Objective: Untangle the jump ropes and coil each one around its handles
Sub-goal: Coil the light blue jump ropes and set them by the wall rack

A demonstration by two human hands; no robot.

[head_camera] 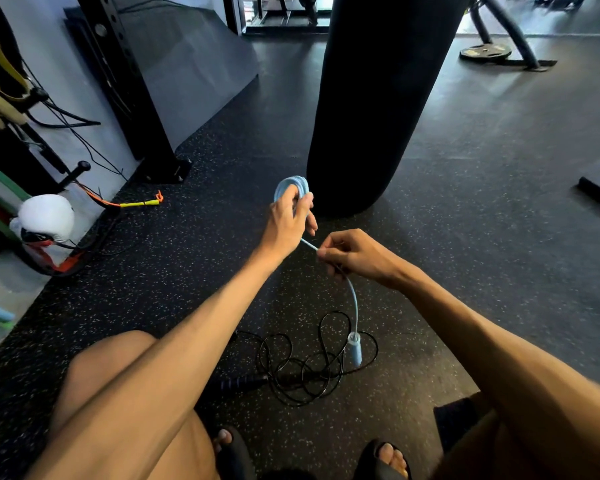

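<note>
Winding the blue jump rope, with most of it already gathered in a coil just in front of the foot of the punching bag. Left hand curled tight round that coil; cannot tell whether a handle sits inside. Right hand a little nearer than the bag's foot, thumb and forefinger pinching the taut stretch of rope, other fingers curled in. Only a short tail left, with the free blue handle dangling at its end, nearer again from the bag.

Best to keep the line taut between the hands, lay each turn flat beside the last, slide the pinch down the tail rather than let go, and finish by drawing the free handle up against the coil.

In the way: black jump rope, loose and looping on the floor right where the blue handle hangs, touching or not impossible to tell. Likely to snag on a low swing, so lift clear first. Dark handle at the tangle's left edge. Black rope not yet coiled.

Left of the bag, well apart: rack upright, white boxing glove, yellow cord. Behind the bag to the right, a weight plate.
</note>
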